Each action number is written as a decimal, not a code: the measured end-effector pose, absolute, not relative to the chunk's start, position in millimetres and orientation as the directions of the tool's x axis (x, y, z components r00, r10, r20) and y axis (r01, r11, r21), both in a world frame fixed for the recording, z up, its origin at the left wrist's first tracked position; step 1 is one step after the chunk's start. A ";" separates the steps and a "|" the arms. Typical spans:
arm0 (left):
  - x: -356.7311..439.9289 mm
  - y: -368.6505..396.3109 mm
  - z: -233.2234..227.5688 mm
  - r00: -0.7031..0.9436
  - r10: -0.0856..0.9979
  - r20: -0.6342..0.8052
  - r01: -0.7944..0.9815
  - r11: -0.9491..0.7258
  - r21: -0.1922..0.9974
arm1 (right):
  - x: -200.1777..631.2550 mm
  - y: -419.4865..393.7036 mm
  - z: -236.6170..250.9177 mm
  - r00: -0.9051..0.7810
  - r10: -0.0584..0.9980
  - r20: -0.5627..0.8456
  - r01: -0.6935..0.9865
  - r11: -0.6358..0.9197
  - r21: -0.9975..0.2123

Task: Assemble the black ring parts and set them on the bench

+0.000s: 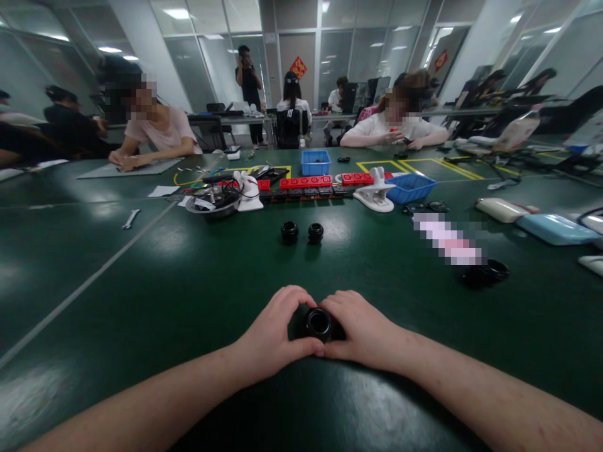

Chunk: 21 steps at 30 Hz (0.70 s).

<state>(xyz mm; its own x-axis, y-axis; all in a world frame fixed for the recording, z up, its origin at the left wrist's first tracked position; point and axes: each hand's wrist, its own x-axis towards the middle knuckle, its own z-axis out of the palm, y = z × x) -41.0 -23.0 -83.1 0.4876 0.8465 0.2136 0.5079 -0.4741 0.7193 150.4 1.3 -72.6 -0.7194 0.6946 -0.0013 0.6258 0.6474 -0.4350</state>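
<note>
A glossy black ring-shaped part [319, 322] with a round hole rests on the green table at the near centre. My left hand [281, 328] curves round it from the left, its thumb across the front and fingertips behind. From the other side, my right hand [360, 323] closes on the same part, with its thumb tip meeting the left thumb. Farther back, two similar black ribbed parts, one on the left [289, 233] and one on the right [315, 233], stand side by side. Another black ring-like piece [486, 273] lies far to the right.
Across the table run red and black power strips [306, 182], flanked by white clips [375, 193]. Blue bins [315, 163] and a metal bowl [214, 206] of cables stand there too. A wrench [131, 218] lies left; pouches [556, 228] lie right. People sit opposite.
</note>
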 end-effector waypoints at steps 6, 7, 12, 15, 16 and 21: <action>-44.7 -24.3 -85.1 0.562 0.763 0.319 0.406 -0.591 0.697 | 151.7 1.6 -73.4 -0.721 0.693 -0.007 0.625 0.646 -0.437; -45.6 -24.9 -83.2 0.587 0.735 0.340 0.378 -0.620 0.688 | 151.7 1.5 -73.0 -0.722 0.692 -0.010 0.625 0.646 -0.438; -47.0 -23.7 -76.1 0.677 0.640 0.365 0.276 -0.680 0.680 | 151.1 1.1 -70.1 -0.729 0.683 -0.036 0.626 0.645 -0.439; -46.7 -21.4 -75.3 0.672 0.667 0.321 0.286 -0.634 0.718 | 151.2 1.1 -70.4 -0.729 0.684 -0.028 0.619 0.642 -0.451; -46.6 -21.1 -74.9 0.671 0.677 0.304 0.294 -0.618 0.729 | 151.4 1.1 -71.0 -0.729 0.685 -0.022 0.617 0.642 -0.455; -45.2 -23.6 -71.4 0.646 0.722 0.246 0.377 -0.582 0.721 | 151.7 1.4 -73.8 -0.727 0.687 -0.005 0.615 0.648 -0.450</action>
